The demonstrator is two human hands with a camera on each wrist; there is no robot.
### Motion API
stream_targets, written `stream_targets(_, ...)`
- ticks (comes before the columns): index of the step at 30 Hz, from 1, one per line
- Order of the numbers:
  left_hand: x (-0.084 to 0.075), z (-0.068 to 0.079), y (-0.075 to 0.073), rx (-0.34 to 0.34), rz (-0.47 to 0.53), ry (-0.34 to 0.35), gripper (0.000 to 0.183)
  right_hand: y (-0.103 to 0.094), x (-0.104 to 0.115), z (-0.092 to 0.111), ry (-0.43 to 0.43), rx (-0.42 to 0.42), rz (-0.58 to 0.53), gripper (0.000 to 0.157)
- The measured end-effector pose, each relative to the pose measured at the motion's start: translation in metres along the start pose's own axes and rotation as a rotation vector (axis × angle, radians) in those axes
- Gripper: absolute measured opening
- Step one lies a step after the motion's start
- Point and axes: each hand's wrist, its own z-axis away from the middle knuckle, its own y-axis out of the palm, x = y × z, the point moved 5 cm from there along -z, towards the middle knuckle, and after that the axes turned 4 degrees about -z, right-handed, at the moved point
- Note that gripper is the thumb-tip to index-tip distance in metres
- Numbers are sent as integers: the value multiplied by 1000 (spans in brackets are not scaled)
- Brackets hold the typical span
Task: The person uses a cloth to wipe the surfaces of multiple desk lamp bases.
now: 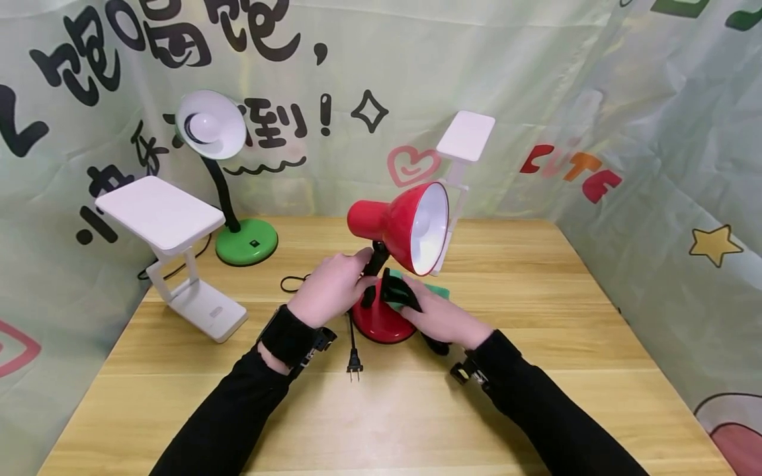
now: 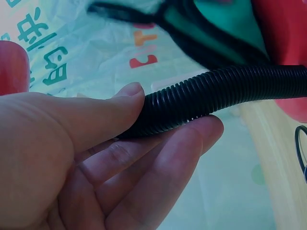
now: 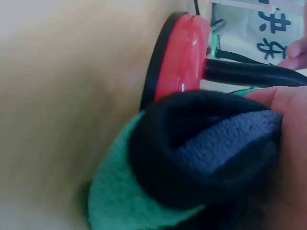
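Note:
A red desk lamp [image 1: 372, 221] stands mid-table, its shade tilted to the right. My left hand [image 1: 324, 287] grips its black ribbed gooseneck [image 2: 192, 98] just below the shade, thumb on one side and fingers on the other. In my right hand [image 1: 446, 316] is a folded cloth [image 3: 117, 187], green with black edging and a grey-blue inside. The hand holds it close beside the neck, over the lamp's round red base [image 1: 381, 324]. In the right wrist view the bunched cloth hides part of the base.
A white folding lamp [image 1: 161, 215] and a green-based lamp [image 1: 247, 241] stand at the left. Another white lamp [image 1: 467, 135] is behind the red shade. A black plug [image 1: 354, 360] lies before the base on the wooden table [image 1: 536, 396]. Printed fabric surrounds the back and sides.

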Motion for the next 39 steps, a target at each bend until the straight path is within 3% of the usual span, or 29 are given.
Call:
stream_targets(7,1,0,0,-13,-22,4,19,8,9,-52,-118,-35,169,62)
stream_targets(12,1,-1,0,-13,-26,3,19,8,13,-63,-203,-73,216,52)
stream_targets(21,-1,-2,0,-5,-20,6,19,5,7,-20,-166,-24,99,64)
stream_targets(29,0,-1,0,-1,-7,-8,20,13,21,28,-175,20,270,62)
stream_targets(34,1,0,0,2,-12,-8,20,21,32,49,-246,59,316,60)
stream_targets(39,0,0,0,0,-12,-4,20,37,43,57,-334,146,353,60)
